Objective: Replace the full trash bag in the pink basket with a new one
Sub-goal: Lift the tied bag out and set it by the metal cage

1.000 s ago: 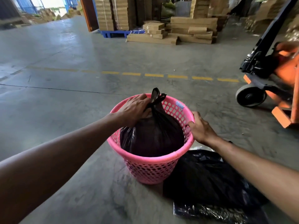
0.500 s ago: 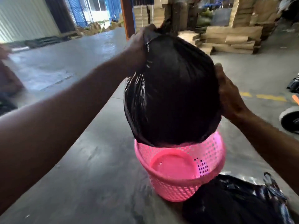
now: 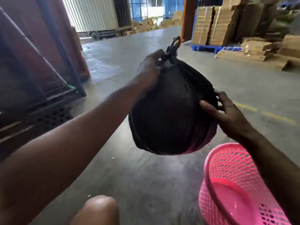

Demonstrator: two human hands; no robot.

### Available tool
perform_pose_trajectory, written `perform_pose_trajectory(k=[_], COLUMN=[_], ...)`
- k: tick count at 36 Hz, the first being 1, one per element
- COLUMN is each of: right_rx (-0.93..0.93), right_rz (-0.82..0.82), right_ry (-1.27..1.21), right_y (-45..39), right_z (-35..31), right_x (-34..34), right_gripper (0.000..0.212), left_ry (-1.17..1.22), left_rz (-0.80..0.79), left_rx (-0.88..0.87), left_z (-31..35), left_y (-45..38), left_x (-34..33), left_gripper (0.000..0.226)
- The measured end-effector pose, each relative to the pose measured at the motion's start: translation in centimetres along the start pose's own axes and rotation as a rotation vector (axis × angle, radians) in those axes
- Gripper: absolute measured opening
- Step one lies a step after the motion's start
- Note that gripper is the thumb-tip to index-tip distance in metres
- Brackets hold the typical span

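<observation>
A full black trash bag [image 3: 170, 114], knotted at the top, hangs in the air above the concrete floor, left of the pink basket [image 3: 227, 161]. My left hand [image 3: 149, 70] grips the bag just under its knot. My right hand [image 3: 224, 109] presses against the bag's right side, fingers spread on the plastic. The pink basket stands at the lower right with nothing inside; its pink bottom shows. My right forearm crosses over its rim. The new bag is out of view.
A dark metal cage or rack [image 3: 37, 75] stands close on the left. Stacks of flat cardboard [image 3: 217, 21] on a blue pallet [image 3: 207, 47] line the far right. A white truck container [image 3: 90, 13] is at the back. My knee [image 3: 97, 210] shows at the bottom.
The bag has come fully out of the basket and moved left of it. My view has swung left, so the basket now sits at the lower right.
</observation>
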State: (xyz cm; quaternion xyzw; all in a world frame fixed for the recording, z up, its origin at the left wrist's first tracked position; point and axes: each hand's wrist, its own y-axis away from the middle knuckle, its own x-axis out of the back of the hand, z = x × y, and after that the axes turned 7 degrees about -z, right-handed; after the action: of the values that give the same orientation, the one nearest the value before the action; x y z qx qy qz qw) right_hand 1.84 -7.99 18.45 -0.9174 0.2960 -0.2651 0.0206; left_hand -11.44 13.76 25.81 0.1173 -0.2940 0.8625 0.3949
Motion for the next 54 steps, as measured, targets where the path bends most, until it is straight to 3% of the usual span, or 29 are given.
perform_pose_trajectory(k=[7,19,28,37,41,44,47,50,54], right_rx=[-0.105,-0.059,0.078,0.171,0.197,0.215,0.197,0.183,0.186], right_rz=[-0.29,-0.736,-0.833,-0.864,-0.808,-0.878,-1.049,-1.094,-1.092], right_ry=[0.147,0.409,0.39,0.234,0.204,0.268,0.41,0.406,0.396], right_y=[-6.1,-17.2,-24.9,-32.5,-34.8,-34.4,-32.8,-31.6,-31.0], right_z=[-1.5,-6.3,-5.5,-4.4,-3.6,-1.8,0.6,2.4,3.2], right_x=[-13.0,-30.7,-44.6,-59.8,-66.0,-70.3,-73.7,-76.1,-76.4], right_gripper=[0.101,0.103,0.11,0.113,0.12,0.103,0.099,0.097,0.097], left_ry=[0.046,-0.016,-0.047,-0.241,-0.354,-0.313,-0.219,-0.344,-0.448], left_rz=[0.053,0.313,0.55,0.611,0.648,0.568,0.274,0.072,0.056], left_rx=[0.194,0.413,0.485,0.594,0.762,0.978,1.104,1.155,1.126], left_z=[-10.7,-24.7,-36.1,-45.8,-49.1,-50.7,-51.7,-52.7,-53.6], left_y=[3.1,8.7,10.8,10.6,11.2,13.3,16.1,18.1,18.8], left_x=[9.0,22.7,30.7,40.9,44.0,43.1,40.4,38.9,38.9], left_gripper=[0.008,0.011,0.017,0.008,0.012,0.053,0.081,0.084,0.085])
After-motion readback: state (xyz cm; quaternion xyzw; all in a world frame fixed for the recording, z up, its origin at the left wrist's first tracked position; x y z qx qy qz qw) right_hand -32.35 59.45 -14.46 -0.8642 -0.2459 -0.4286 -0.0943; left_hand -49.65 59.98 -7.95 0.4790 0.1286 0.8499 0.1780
